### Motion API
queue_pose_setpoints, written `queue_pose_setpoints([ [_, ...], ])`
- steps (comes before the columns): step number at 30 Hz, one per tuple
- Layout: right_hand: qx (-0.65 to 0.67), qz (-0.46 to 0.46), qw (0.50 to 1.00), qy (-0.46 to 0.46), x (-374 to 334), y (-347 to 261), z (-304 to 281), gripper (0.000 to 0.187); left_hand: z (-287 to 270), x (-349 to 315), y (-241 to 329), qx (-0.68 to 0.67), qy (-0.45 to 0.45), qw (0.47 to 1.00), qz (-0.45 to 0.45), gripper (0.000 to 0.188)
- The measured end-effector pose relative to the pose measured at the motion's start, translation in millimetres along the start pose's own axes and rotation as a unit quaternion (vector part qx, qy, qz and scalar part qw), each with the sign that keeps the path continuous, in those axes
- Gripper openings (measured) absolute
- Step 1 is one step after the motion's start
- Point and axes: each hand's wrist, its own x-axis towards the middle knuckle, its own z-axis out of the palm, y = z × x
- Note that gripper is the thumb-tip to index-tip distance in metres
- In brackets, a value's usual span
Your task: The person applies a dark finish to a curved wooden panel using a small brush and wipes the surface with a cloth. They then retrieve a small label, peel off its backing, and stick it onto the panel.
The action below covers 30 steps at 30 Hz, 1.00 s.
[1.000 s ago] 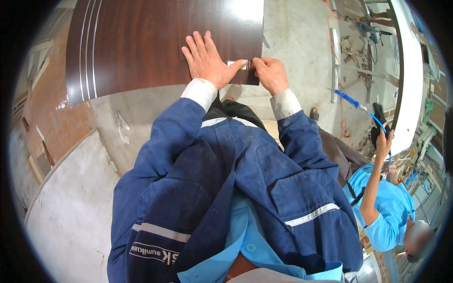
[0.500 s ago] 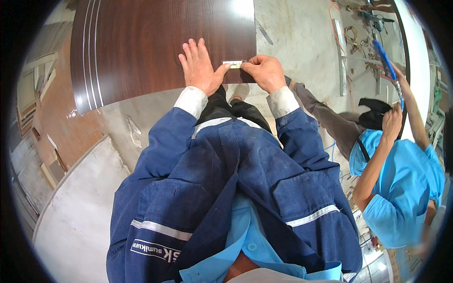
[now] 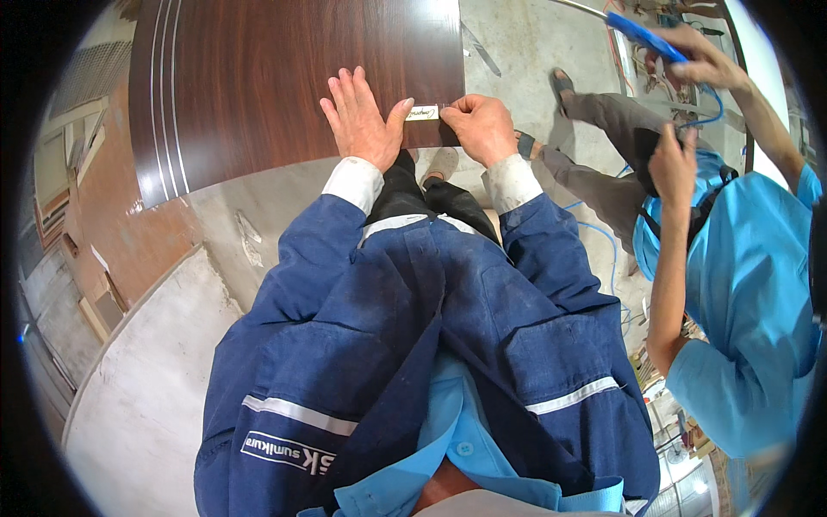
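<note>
A dark brown wood-grain panel point(image 3: 258, 86) with thin pale lines along its left side lies in front of me. My left hand point(image 3: 360, 119) rests flat on it, fingers stretched out, the thumb tip at the left end of a small pale label point(image 3: 423, 113). The label is near the panel's close right corner. My right hand point(image 3: 482, 129) is closed in a pinch at the label's right end; the fingertips partly hide what they grip there.
To the right a co-worker in a light blue shirt point(image 3: 741, 276) holds a blue tool point(image 3: 646, 36) with a blue hose point(image 3: 613, 258). A white curved board point(image 3: 155, 362) stands at the left, beside a brown sheet point(image 3: 129, 207). Tools and cables lie at the far right.
My thumb has shifted off the label, so more of its face shows. My right hand stays pinched at its end. The co-worker has moved closer and swung the blue tool up and leftward.
</note>
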Motion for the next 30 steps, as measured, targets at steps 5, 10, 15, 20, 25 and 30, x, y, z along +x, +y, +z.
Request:
queue_pose_setpoints([
  [5, -0.004, -0.008, 1.0, -0.003, 1, -1, 0, 0.027, -10, -4, -5, -0.035, -0.04, 0.999, -0.001, 0.105],
  [10, -0.004, 0.001, 1.0, 0.004, 1, 1, 3, 0.027, -10, 4, 23, 0.009, -0.046, 0.998, -0.036, 0.127],
  [15, -0.003, -0.016, 1.0, 0.002, 3, 3, 5, 0.028, -22, 6, 21, -0.007, -0.081, 0.996, -0.038, 0.13],
  [20, -0.021, -0.015, 1.0, 0.01, 1, 3, 5, 0.028, -19, 5, 27, 0.011, -0.071, 0.996, -0.051, 0.128],
  [25, -0.047, -0.027, 0.997, 0.055, -7, 0, 8, 0.027, -11, 3, 30, -0.002, -0.042, 0.998, -0.043, 0.125],
  [30, -0.085, -0.086, 0.983, 0.139, -23, 0, 27, 0.021, -15, 4, 24, 0.009, -0.059, 0.998, -0.023, 0.12],
])
